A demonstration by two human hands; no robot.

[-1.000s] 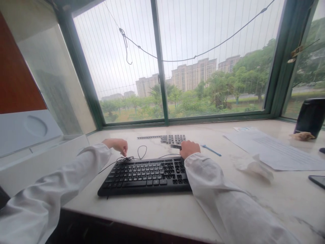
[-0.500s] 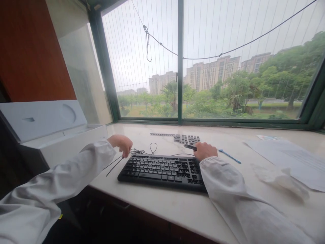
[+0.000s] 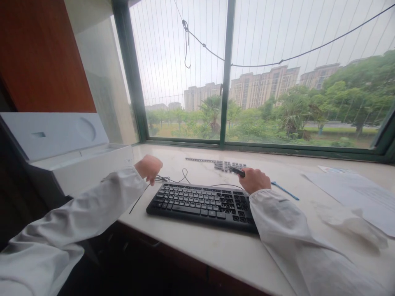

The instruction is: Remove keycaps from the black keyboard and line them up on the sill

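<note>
One keyboard (image 3: 189,203) beside right grip (image 3: 256,181)

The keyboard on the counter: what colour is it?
Black; the keyboard shows best in the head view.

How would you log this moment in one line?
left hand: near cable | right hand: holding dark tool | loose keycaps: beyond keyboard | keyboard: bare sockets toward right
</note>
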